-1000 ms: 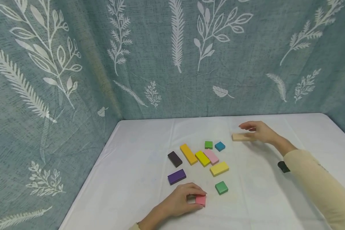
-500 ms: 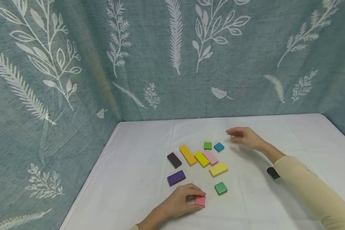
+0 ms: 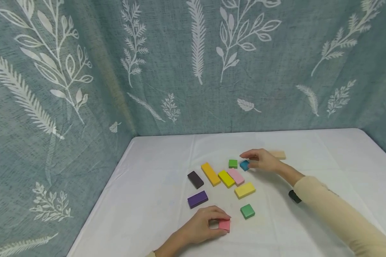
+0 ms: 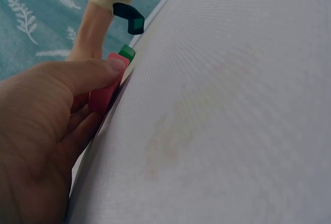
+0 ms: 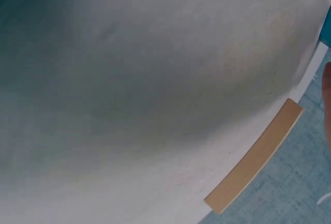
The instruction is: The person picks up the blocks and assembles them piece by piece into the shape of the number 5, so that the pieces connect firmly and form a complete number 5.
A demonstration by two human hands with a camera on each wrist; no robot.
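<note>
My left hand (image 3: 203, 225) pinches a small pinkish-red block (image 3: 224, 225) between thumb and fingers, low over the white cloth. In the left wrist view the thumb lies on top of that red block (image 4: 106, 87). At the back, my right hand (image 3: 265, 160) reaches over a small blue block (image 3: 244, 165), with thumb and fingers spread around it. The right wrist view shows only a fingertip at the edge, apart from the blue block (image 5: 326, 30). A small green block (image 3: 233, 164) sits just left of the blue one. Behind the right hand lies a plain wooden block (image 3: 278, 155).
Mid-table lie an orange block (image 3: 210, 174), a black block (image 3: 195, 179), a purple block (image 3: 197, 199), a bright yellow block (image 3: 226, 179), a pink block (image 3: 236, 176), a pale yellow block (image 3: 245, 190) and a green block (image 3: 247, 211). A patterned curtain (image 3: 180, 71) hangs behind the table.
My right hand has moved left from the wooden block to the blue block, uncovering part of the wooden block. The left hand stays put with the red block.
</note>
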